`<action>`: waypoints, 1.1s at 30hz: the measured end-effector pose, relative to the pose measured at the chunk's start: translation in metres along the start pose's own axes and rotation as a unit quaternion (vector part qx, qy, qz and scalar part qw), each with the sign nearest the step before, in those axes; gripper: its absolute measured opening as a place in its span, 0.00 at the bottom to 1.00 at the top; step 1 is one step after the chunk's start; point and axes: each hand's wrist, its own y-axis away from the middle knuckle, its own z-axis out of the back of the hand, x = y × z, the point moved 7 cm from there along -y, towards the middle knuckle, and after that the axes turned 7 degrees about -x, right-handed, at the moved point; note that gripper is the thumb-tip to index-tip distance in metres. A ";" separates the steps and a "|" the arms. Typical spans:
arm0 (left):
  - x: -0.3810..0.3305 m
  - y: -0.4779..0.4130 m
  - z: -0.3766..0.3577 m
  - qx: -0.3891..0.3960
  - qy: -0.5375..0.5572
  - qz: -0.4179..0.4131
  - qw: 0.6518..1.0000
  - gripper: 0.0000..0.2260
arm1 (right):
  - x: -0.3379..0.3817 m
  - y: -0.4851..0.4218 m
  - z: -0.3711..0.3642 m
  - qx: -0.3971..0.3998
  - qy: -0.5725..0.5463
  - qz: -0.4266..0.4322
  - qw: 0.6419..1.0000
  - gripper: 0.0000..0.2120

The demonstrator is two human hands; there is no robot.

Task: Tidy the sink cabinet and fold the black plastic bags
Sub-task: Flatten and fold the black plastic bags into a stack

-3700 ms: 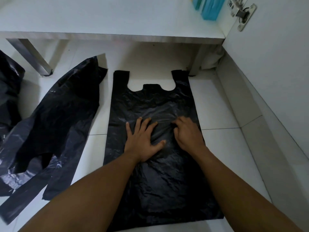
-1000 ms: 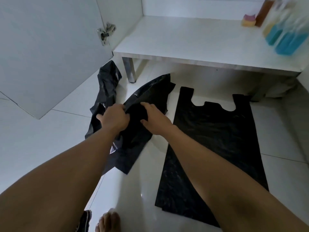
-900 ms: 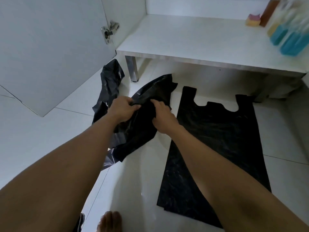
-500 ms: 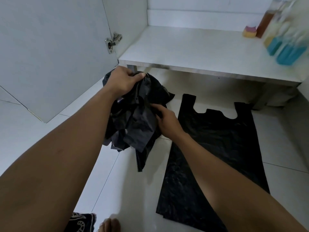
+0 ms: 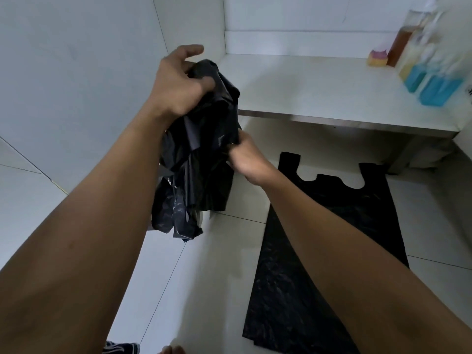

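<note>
Left of the white cabinet shelf (image 5: 319, 83), our left hand (image 5: 178, 83) grips the top of a crumpled black plastic bag (image 5: 201, 159), fingers curled into the bunched film so that it hangs in front of the shelf's left end. Just below the shelf's front edge, our right hand (image 5: 247, 159) pinches the bag's side. On the floor before the shelf lies a flat black plastic bag (image 5: 332, 226) with cut-out handles. Blurred blue-liquid bottles (image 5: 439, 90) stand at the shelf's right end. We judge we are opening out the crumpled bag; next it needs shaking loose and spreading flat before any folding
</note>
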 end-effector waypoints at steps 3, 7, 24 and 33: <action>-0.009 0.000 -0.002 0.036 -0.155 -0.065 0.985 0.32 | -0.002 -0.013 0.009 -0.057 0.061 0.015 0.996 0.09; 0.009 0.000 0.004 0.013 -0.233 -0.061 0.971 0.34 | -0.017 -0.022 0.052 -0.182 0.007 -0.061 0.981 0.06; -0.010 -0.008 0.026 -0.138 -0.148 -0.066 0.977 0.11 | 0.021 -0.027 0.048 -0.099 0.197 0.063 0.973 0.07; -0.056 0.009 0.006 -0.153 -0.014 -0.228 0.961 0.17 | 0.024 -0.030 0.060 -0.111 -0.357 -0.088 0.923 0.11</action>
